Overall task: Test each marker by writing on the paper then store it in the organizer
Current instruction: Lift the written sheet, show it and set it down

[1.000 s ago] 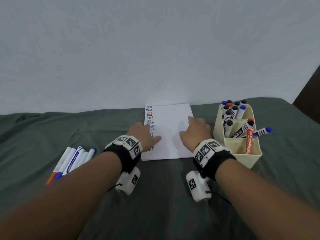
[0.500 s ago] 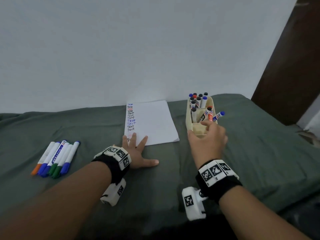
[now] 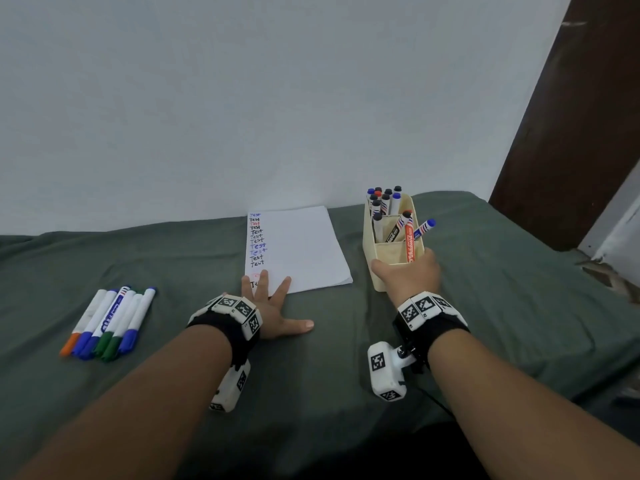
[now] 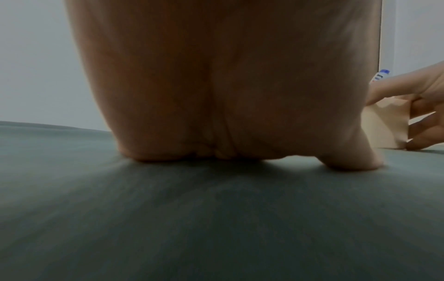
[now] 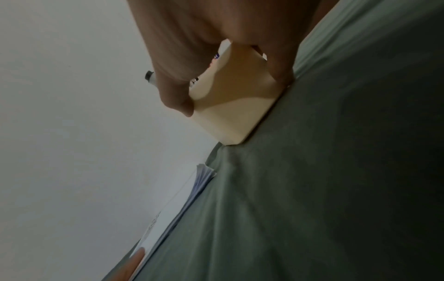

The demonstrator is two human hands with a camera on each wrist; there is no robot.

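Note:
A white paper [image 3: 301, 247] with a column of "Test" words lies on the green cloth. My left hand [image 3: 273, 306] rests flat with fingers spread, fingertips on the paper's near edge. The cream organizer [image 3: 384, 252] stands right of the paper and holds several capped markers [image 3: 384, 202]. My right hand [image 3: 407, 277] grips the organizer's near end; in the right wrist view the thumb and fingers [image 5: 281, 64] wrap the organizer [image 5: 235, 108]. Several loose markers [image 3: 110, 320] lie side by side at the left. The left wrist view shows my left hand [image 4: 228, 85] on the cloth, the organizer [image 4: 384, 129] beside it.
The green cloth [image 3: 346, 375] covers the whole surface and drops off at the right, by a dark brown door frame [image 3: 571, 116]. A plain white wall [image 3: 242, 98] stands right behind the paper and the organizer.
My right hand left the paper and took hold of the organizer's near end. My left hand slid back to the paper's near edge and spread flat. The view swung right.

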